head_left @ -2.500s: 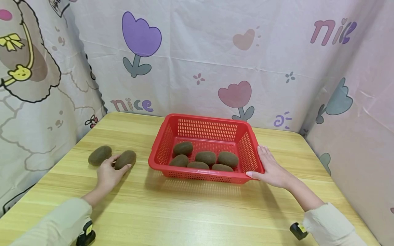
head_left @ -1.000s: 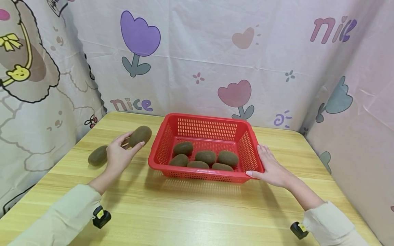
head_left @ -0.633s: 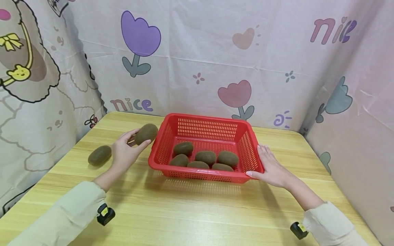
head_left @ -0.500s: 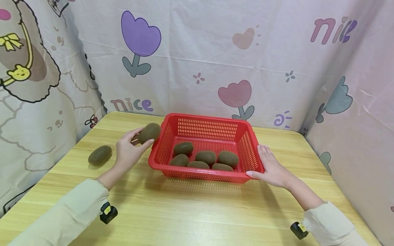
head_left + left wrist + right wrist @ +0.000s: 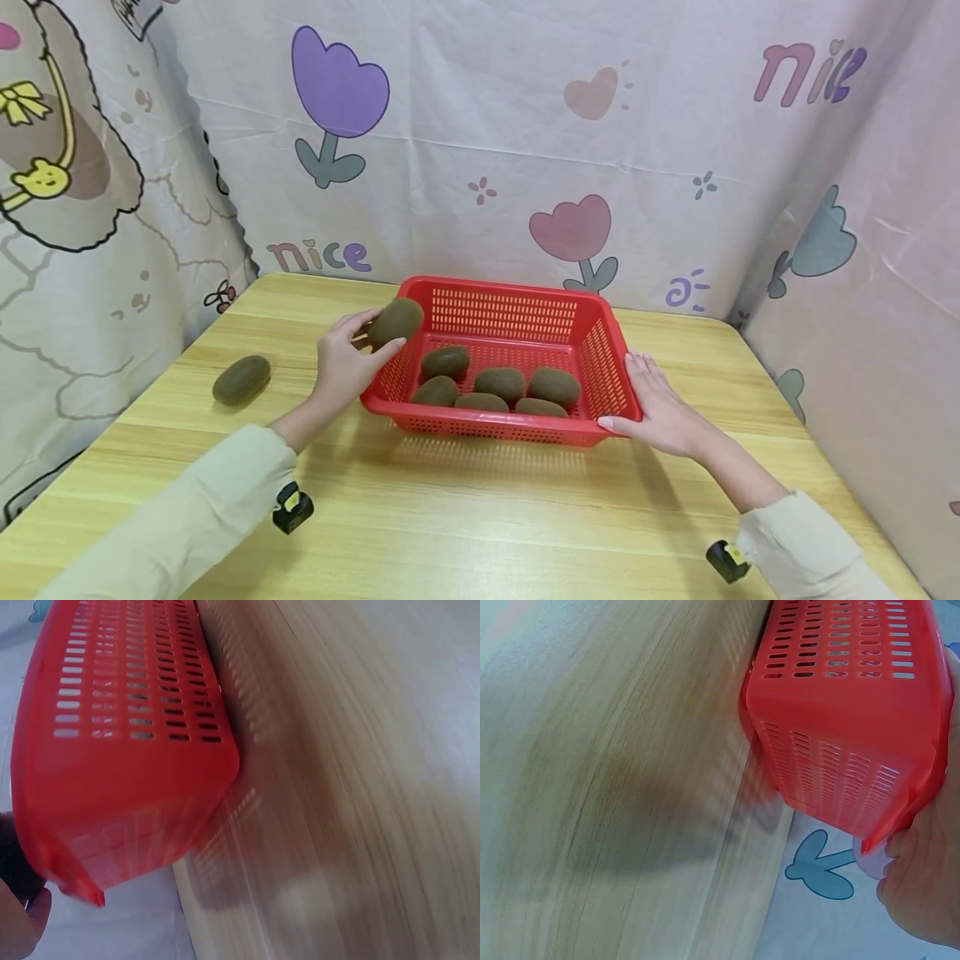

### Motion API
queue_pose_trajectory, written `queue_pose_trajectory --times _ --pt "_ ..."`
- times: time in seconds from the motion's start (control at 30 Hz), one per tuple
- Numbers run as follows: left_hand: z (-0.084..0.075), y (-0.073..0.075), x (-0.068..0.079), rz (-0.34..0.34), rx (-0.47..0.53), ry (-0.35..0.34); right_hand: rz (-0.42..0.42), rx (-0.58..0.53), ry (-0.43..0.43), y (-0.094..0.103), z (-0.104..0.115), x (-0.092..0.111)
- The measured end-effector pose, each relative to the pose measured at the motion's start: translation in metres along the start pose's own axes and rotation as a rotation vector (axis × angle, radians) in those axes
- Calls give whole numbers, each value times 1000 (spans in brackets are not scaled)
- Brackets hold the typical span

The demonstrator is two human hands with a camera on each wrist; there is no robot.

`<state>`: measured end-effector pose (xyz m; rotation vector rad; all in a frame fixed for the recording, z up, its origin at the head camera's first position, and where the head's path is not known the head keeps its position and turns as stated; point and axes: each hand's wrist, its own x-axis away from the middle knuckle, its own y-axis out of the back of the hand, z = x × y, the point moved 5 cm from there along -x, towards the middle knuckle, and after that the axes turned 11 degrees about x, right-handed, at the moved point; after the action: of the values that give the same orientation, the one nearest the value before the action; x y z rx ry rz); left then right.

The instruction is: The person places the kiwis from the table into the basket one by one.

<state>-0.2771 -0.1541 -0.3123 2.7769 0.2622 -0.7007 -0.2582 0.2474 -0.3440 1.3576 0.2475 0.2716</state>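
Note:
My left hand (image 5: pixel 347 362) grips a brown kiwi (image 5: pixel 396 323) between thumb and fingers. It holds the fruit over the left rim of a red plastic basket (image 5: pixel 495 291). Several kiwis (image 5: pixel 500 384) lie inside, mostly toward the front and left. At the basket's right end, my right hand (image 5: pixel 663 412) holds the rim, thumb on the front corner and fingers along the outer side. In the right wrist view the fingertips (image 5: pixel 894 846) show at the rim's edge. The left wrist view shows the held kiwi (image 5: pixel 15 859) only partly, beyond the basket's rim.
One more kiwi (image 5: pixel 242 380) lies on the wooden table (image 5: pixel 465 517), left of the basket. A patterned cloth (image 5: pixel 465 117) hangs behind the table and along both sides. A small black device (image 5: pixel 292 508) sits at the left cuff, another (image 5: pixel 727 561) at the right.
My left hand has lifted the kiwi off the table beside the other loose one and carried it right, over the basket's left rim. My right hand and the basket have stayed put.

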Motion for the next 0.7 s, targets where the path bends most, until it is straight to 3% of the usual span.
queue_pose_trajectory --times 0.37,0.7 --pt "-2 -26 0 72 -46 15 -4 -8 5 -1 0 -1" --pt "-1 -48 -5 200 -94 79 0 -11 -1 0 0 0"
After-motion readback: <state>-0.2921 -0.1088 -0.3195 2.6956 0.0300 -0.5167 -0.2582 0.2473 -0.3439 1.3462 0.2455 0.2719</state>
